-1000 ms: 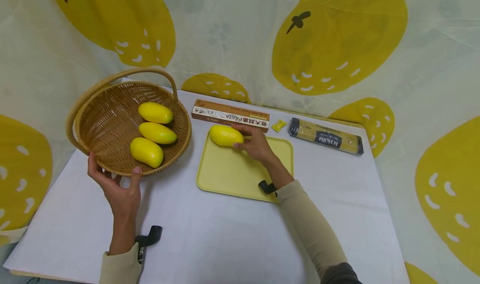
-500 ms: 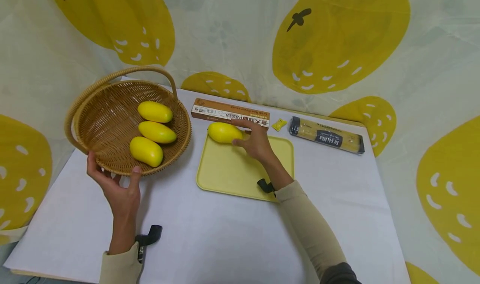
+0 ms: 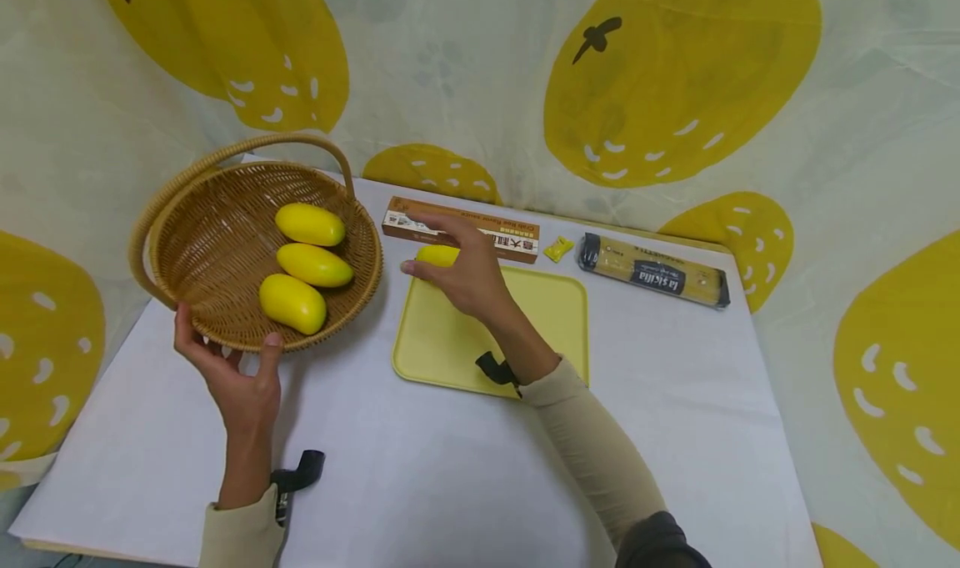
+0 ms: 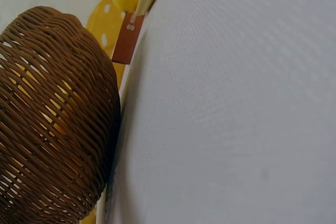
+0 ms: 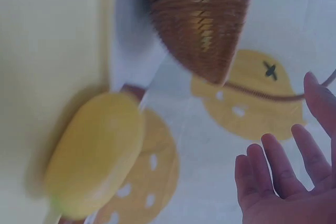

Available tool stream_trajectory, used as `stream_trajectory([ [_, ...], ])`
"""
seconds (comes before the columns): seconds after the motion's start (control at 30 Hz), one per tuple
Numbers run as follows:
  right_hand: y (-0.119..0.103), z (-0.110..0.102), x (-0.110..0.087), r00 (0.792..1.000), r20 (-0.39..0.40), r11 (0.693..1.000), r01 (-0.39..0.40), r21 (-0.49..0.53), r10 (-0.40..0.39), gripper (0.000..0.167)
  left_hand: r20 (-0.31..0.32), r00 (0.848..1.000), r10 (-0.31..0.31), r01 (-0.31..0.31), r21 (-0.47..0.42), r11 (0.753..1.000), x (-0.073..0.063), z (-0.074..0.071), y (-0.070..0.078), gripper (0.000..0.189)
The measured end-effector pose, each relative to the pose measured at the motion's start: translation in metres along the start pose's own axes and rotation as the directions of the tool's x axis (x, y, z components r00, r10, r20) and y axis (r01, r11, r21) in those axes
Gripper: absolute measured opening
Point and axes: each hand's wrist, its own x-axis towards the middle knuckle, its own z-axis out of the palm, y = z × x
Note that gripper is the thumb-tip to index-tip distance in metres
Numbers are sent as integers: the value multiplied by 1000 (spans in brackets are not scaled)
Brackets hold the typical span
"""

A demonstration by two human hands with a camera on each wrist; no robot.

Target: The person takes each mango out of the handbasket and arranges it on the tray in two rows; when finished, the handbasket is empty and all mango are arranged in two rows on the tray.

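Note:
My left hand (image 3: 243,384) holds the near rim of a brown wicker basket (image 3: 217,243), thumb at the rim and fingers at its outer side. The basket is tilted toward me. Inside it lie three yellow mangoes, a far one (image 3: 310,223), a middle one (image 3: 315,265) and a near one (image 3: 292,304). Another mango (image 5: 97,153) rests at the far left of the yellow tray (image 3: 450,351). My right hand (image 3: 472,276) hovers above that mango with thumb and fingers spread, holding nothing; it partly hides the mango in the head view.
Behind the tray lies a long pasta box (image 3: 517,243), partly covered by my right hand. A small yellow wrapped packet (image 3: 558,249) and a spaghetti pack (image 3: 652,271) lie to its right. A lemon-print curtain (image 3: 465,67) hangs behind the white table (image 3: 420,476).
My right hand has let go of the mango at the tray's far left corner and moved up and left, its fingers spreading. My left hand and the basket stay in place.

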Motion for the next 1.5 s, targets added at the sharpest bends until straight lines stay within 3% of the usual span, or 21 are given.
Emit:
stream_trajectory([
  [0.2,-16,27,11,996,54,995,71,71,-75,63,13,1000,-1,1,11,1000,-1,0,6,98],
  [0.4,-26,54,24,993,116,998,9,70,-17,62,25,1000,2,-3,26,1000,-1,-1,8,98],
  [0.83,-28,109,67,978,199,990,-35,-134,62,63,18,1000,2,-3,32,999,-1,1,13,98],
  [1.1,-27,128,89,968,220,934,-33,-356,118,63,15,1000,2,-3,46,999,0,2,12,99],
  [1.5,-23,145,111,928,295,890,-77,-449,229,63,17,1000,18,-18,30,999,-2,3,14,98],
])
